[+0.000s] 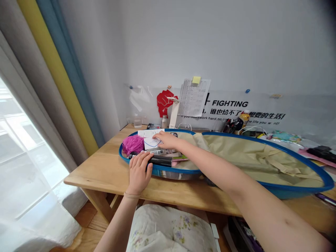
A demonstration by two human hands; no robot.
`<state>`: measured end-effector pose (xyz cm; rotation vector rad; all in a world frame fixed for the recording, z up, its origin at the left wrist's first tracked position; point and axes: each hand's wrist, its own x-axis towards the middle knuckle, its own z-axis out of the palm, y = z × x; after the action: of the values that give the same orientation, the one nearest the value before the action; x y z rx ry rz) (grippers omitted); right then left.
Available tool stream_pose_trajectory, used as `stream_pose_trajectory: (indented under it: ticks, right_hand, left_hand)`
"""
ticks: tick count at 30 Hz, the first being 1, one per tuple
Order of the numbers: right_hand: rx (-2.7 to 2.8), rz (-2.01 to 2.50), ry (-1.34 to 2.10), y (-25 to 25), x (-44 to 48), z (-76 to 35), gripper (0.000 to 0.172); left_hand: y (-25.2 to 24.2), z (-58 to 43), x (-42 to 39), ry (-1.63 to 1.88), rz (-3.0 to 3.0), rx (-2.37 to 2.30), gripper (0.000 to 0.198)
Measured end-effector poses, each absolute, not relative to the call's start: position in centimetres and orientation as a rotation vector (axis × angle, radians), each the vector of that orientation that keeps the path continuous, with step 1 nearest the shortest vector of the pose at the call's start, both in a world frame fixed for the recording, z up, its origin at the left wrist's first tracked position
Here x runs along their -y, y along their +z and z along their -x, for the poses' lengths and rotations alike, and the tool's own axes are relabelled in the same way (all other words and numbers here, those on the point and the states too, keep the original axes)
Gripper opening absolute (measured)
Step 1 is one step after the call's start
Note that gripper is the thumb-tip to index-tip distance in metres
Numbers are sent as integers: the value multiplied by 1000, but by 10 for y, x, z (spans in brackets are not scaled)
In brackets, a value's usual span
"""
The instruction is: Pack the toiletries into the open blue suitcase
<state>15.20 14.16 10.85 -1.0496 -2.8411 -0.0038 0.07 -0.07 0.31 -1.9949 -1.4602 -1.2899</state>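
Observation:
A blue-rimmed case (189,171) with beige lining lies unfolded on the wooden table, its left half filled with things. My left hand (139,171) rests over the near rim, fingers extended onto a black cylindrical object (161,160). Further in, my right hand (168,140) reaches across, its outstretched fingers touching a white box (150,143) with a blue line on it. A bright pink mesh bath puff (133,144) sits at the left end. Behind the box is a white printed card or packet (143,133). Smaller packages beneath my right hand are partly hidden.
The case's other half (236,150) spreads right, showing wrinkled lining and straps. Along the wall stand a small bottle (164,121), a white lamp (173,113) and an orange-labelled bottle (244,119). Curtains (49,70) hang left. A floral cushion or cloth (170,227) lies below the table edge.

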Motion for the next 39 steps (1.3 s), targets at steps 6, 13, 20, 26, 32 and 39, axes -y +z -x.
stream_pose_trajectory:
  ticks: [6,13,20,26,32,39]
  right_hand:
    - [2955,893,-34,107,-149,-159,64]
    - [2956,857,-82,109,-147,-160,67]
    - [2995,853,10,109,-141,-159,61]
    - [2937,856,67,109,-134,-160,51]
    - [2748,947,82,134,-131,-189,50]
    - [2608,1265,71,160,-74,-305,53]
  left_hand:
    - [3,-2,1,-1292,1988,1472,36]
    - [4,-1,1,-1307,1991,1439,36]
    - [0,0,-1,-1282,2003,1470,36]
    - [1,0,0,-1272,1995,1470,37]
    - [2,0,0,-1276,1990,1456,36]
    - [-1,1,0,-1231,1978,1455,39]
